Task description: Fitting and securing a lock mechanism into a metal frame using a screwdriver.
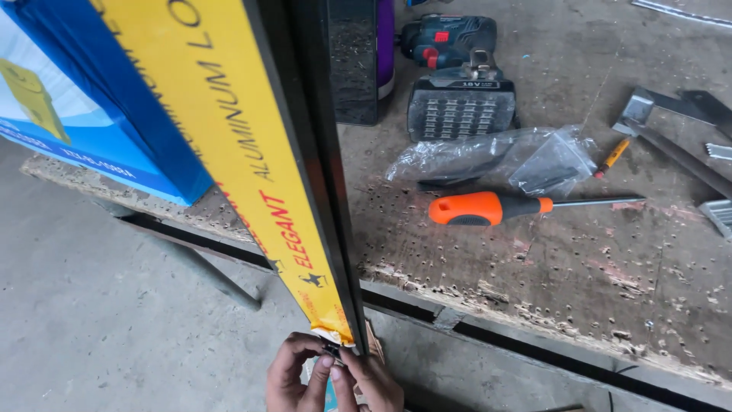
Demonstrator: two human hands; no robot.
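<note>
- The left hand (293, 375) and right hand (375, 381) meet at the near end of a long black aluminium profile wrapped in yellow protective film (259, 152), which overhangs the edge of the worn, drill-pocked wooden surface (579, 267), so the end is free to work on.
- The fingers (329, 365) of both hands are pinched together on a small dark part at the profile's tip, just below the torn film edge; what the part is, I cannot tell.
- An orange-handled screwdriver (488, 207) lies near on the surface, beside a crumpled clear plastic bag (496, 156).
- A dark blue-green cordless drill with its battery (457, 84) rests further back, within reach.
- A blue and white panel (69, 99) lies to the left of the profile.
</note>
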